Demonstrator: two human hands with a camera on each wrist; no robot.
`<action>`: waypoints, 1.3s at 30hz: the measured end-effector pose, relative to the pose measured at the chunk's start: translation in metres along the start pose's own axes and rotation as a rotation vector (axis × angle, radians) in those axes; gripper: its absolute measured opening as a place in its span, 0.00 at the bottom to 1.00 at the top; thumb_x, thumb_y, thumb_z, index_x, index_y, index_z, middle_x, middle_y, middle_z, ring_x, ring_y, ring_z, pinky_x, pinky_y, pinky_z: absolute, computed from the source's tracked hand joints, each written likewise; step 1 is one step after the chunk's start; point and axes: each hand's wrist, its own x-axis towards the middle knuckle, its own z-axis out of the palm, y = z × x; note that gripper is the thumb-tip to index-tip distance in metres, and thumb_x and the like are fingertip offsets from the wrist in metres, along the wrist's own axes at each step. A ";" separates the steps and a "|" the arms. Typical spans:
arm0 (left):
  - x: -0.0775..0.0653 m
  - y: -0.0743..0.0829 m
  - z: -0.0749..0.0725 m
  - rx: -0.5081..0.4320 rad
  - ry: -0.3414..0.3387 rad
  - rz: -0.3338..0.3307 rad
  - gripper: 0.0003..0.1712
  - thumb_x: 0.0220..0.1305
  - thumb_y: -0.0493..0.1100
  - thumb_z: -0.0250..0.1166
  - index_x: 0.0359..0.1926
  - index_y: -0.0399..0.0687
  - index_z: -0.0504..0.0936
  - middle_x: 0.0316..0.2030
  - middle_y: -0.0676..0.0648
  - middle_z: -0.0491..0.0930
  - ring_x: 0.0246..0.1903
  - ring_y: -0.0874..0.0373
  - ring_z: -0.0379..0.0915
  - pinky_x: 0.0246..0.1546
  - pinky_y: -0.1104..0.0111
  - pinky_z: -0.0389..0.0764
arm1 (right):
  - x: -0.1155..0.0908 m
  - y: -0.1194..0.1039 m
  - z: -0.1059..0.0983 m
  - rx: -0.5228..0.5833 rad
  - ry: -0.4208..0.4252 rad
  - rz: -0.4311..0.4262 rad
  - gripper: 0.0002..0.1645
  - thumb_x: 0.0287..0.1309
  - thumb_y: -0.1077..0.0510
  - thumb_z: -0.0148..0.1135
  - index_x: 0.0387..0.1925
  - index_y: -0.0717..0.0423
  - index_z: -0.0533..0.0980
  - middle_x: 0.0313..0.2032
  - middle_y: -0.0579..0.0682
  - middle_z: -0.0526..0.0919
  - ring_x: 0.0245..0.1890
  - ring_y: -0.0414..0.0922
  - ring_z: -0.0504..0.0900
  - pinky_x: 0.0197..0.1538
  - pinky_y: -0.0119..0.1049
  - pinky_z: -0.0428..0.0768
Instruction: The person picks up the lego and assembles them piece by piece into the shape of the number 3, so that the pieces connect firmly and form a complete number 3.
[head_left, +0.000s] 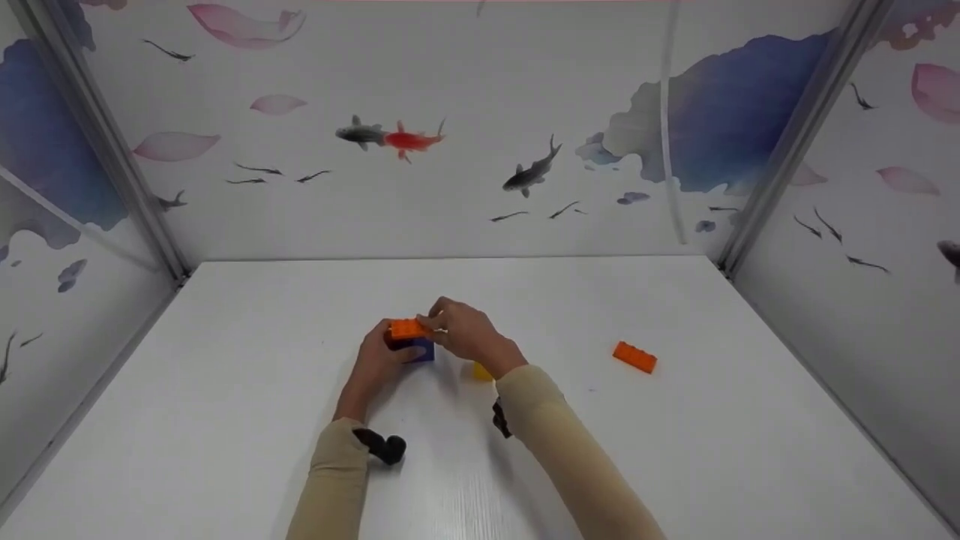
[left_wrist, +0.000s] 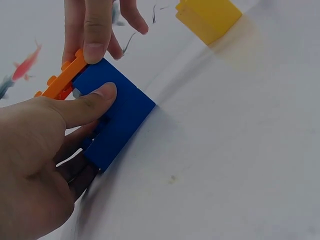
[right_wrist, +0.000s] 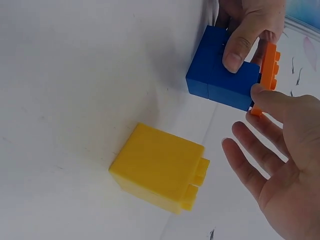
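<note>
Blue toy building bricks [left_wrist: 122, 120], joined in a stepped shape, stand on the white table. My left hand [head_left: 379, 360] grips them, its thumb lying across the blue face in the left wrist view. Over the blue bricks' upper end sits a flat orange brick [head_left: 408, 328] with studs. My right hand [head_left: 466, 330] pinches the orange brick's right end between thumb and finger, while its other fingers spread away in the right wrist view. Whether the orange brick is fully seated cannot be told; a narrow dark gap shows beneath it.
A yellow block [right_wrist: 157, 165] with studs lies close by, partly hidden behind my right wrist in the head view. Farther right on the table rests another orange brick [head_left: 634, 358]. Walls printed with fish and petals enclose the table's back and sides.
</note>
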 end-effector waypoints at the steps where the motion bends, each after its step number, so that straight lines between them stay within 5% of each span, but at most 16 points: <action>1: 0.000 0.000 0.000 0.005 0.001 -0.001 0.33 0.62 0.40 0.71 0.66 0.44 0.69 0.64 0.41 0.75 0.66 0.46 0.69 0.75 0.49 0.60 | 0.000 0.000 0.000 0.004 -0.005 0.002 0.24 0.69 0.53 0.59 0.65 0.39 0.73 0.57 0.49 0.79 0.54 0.47 0.79 0.64 0.40 0.79; 6: -0.001 0.000 0.000 0.031 0.003 0.004 0.34 0.62 0.40 0.71 0.66 0.43 0.69 0.64 0.40 0.75 0.65 0.46 0.69 0.75 0.49 0.61 | 0.000 0.002 0.002 0.035 -0.012 0.008 0.25 0.69 0.50 0.59 0.66 0.39 0.73 0.57 0.49 0.78 0.55 0.47 0.79 0.64 0.40 0.79; 16: -0.002 -0.001 -0.001 -0.001 -0.001 0.001 0.35 0.62 0.41 0.72 0.67 0.43 0.68 0.65 0.40 0.74 0.66 0.46 0.68 0.75 0.50 0.61 | 0.002 0.008 0.017 0.272 0.111 0.014 0.21 0.69 0.52 0.60 0.61 0.46 0.79 0.55 0.49 0.82 0.56 0.47 0.81 0.62 0.40 0.81; 25: -0.003 0.002 -0.005 -0.019 -0.028 0.052 0.33 0.62 0.40 0.71 0.67 0.45 0.69 0.65 0.41 0.74 0.67 0.46 0.69 0.75 0.50 0.63 | 0.000 0.007 0.014 0.300 0.078 0.052 0.21 0.70 0.50 0.59 0.62 0.42 0.79 0.57 0.48 0.80 0.52 0.46 0.80 0.55 0.39 0.83; 32: -0.006 0.004 -0.022 -0.032 -0.066 0.089 0.36 0.64 0.41 0.70 0.71 0.51 0.67 0.63 0.38 0.76 0.62 0.43 0.73 0.65 0.52 0.76 | 0.001 0.006 0.017 0.320 0.087 0.047 0.22 0.69 0.50 0.59 0.63 0.43 0.78 0.56 0.49 0.81 0.51 0.46 0.80 0.58 0.36 0.82; 39: -0.007 0.003 -0.029 -0.063 -0.125 0.157 0.38 0.64 0.43 0.70 0.72 0.46 0.66 0.65 0.35 0.74 0.65 0.39 0.71 0.66 0.49 0.75 | 0.001 0.009 0.018 0.336 0.095 0.014 0.21 0.70 0.51 0.58 0.62 0.45 0.79 0.55 0.50 0.81 0.49 0.45 0.80 0.58 0.37 0.82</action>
